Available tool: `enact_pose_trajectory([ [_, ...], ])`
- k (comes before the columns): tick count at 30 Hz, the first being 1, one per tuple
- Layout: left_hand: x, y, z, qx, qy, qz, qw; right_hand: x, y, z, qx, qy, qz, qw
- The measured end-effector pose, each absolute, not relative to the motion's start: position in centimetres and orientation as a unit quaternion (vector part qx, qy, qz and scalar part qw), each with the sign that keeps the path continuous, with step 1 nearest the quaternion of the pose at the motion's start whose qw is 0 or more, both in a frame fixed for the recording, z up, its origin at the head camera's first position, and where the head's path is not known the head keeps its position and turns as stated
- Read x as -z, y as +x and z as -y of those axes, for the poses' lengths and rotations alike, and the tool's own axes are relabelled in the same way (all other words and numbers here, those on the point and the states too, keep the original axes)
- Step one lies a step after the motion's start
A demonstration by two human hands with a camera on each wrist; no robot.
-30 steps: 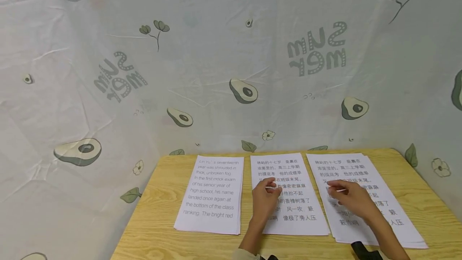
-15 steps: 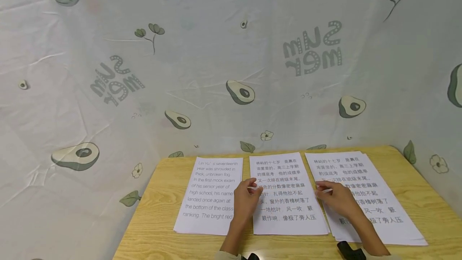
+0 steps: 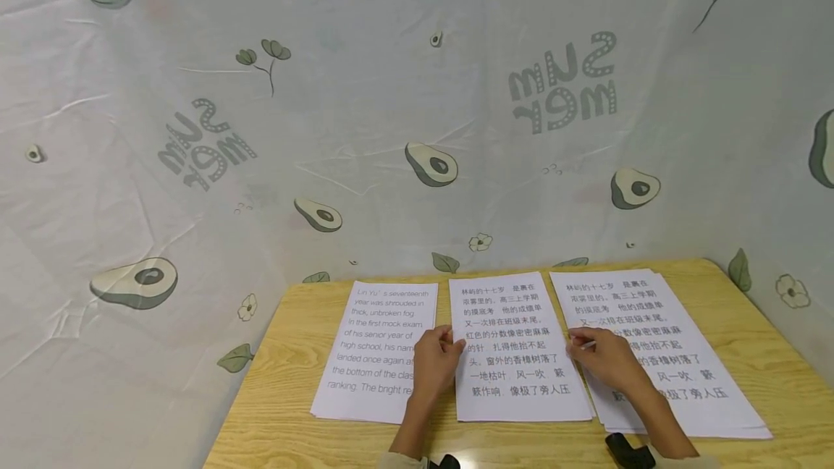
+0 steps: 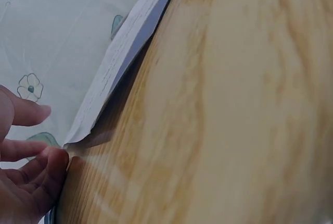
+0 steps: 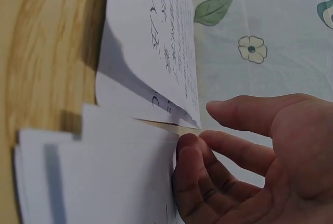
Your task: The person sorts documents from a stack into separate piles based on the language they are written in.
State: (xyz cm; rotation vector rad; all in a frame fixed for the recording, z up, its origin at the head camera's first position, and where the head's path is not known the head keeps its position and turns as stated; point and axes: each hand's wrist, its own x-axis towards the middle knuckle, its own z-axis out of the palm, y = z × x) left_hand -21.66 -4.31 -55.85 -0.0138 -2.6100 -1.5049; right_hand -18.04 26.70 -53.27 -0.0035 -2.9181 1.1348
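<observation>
Three piles of printed paper lie side by side in the head view. My left hand is at the left edge of the middle Chinese-text sheets. In the left wrist view, its fingertips are right at the lifted paper edge, the thumb held apart. My right hand is at those sheets' right edge, overlapping the right pile. In the right wrist view, its fingers are bent near the raised edge of the printed sheet, with a gap below the thumb.
The left pile carries English text; my left hand covers part of its right side. All piles rest on a wood-grain table. Behind it hangs a pale cloth printed with avocados and leaves.
Both hands have moved left from over the middle and right piles to the two side edges of the middle sheets. The view has shifted slightly.
</observation>
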Motion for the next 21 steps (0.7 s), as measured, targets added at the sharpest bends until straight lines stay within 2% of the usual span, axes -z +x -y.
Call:
enact_pose_trajectory([
  [21, 55.73, -21.69, 4.17, 0.456, -0.032, 0.888, 0.05, 53.22, -17.76, -25.98, -0.361, 0.014, 0.932, 0.011],
])
